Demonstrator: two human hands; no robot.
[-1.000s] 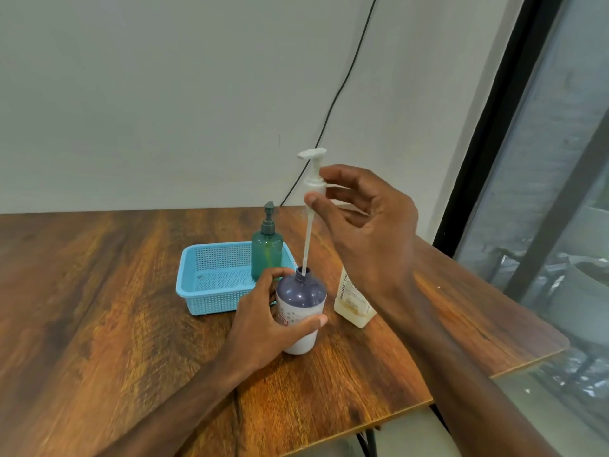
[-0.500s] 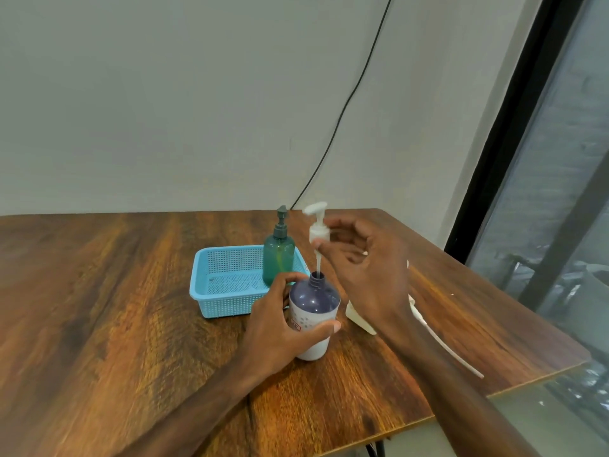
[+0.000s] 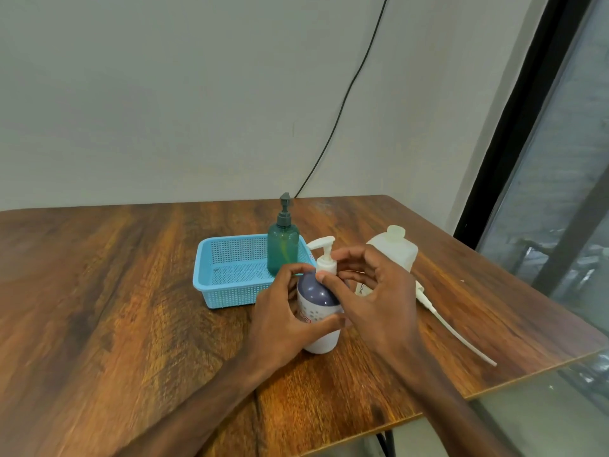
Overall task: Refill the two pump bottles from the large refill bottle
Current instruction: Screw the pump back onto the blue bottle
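A purple-topped white pump bottle (image 3: 318,300) stands on the wooden table (image 3: 131,308). My left hand (image 3: 280,311) grips its body. My right hand (image 3: 369,291) pinches the collar of its white pump head (image 3: 324,255), which sits down on the bottle's neck. A green pump bottle (image 3: 283,245) stands in the right end of a blue mesh basket (image 3: 227,275). The large translucent refill bottle (image 3: 395,250) stands behind my right hand, partly hidden by it.
A loose white pump with a long dip tube (image 3: 454,334) lies on the table to the right, near the table's right edge. A black cable (image 3: 346,94) runs down the wall behind. A window frame stands at the far right.
My right hand has lowered the white pump, sliding its tube into the purple-topped bottle until the head sits on the neck. My left hand kept hold of the bottle.
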